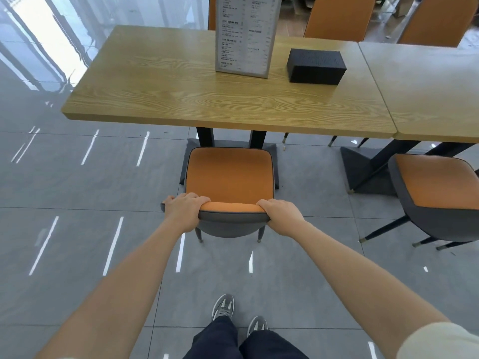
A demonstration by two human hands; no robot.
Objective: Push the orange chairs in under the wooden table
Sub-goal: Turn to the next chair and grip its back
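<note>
An orange chair (229, 174) with a grey back stands in front of me, its seat just short of the near edge of the wooden table (181, 81). My left hand (182, 209) grips the left end of the chair's backrest top. My right hand (281, 216) grips the right end of the same backrest. A second orange chair (438, 182) stands at the right, turned at an angle, beside the adjoining table (427, 86).
A menu stand (245, 35) and a black box (315, 66) sit on the table. The table's black pedestal base (274, 151) lies on the floor under the chair's seat front. More orange chairs (339, 16) line the far side. Glossy grey tile floor (77, 190) spreads to the left.
</note>
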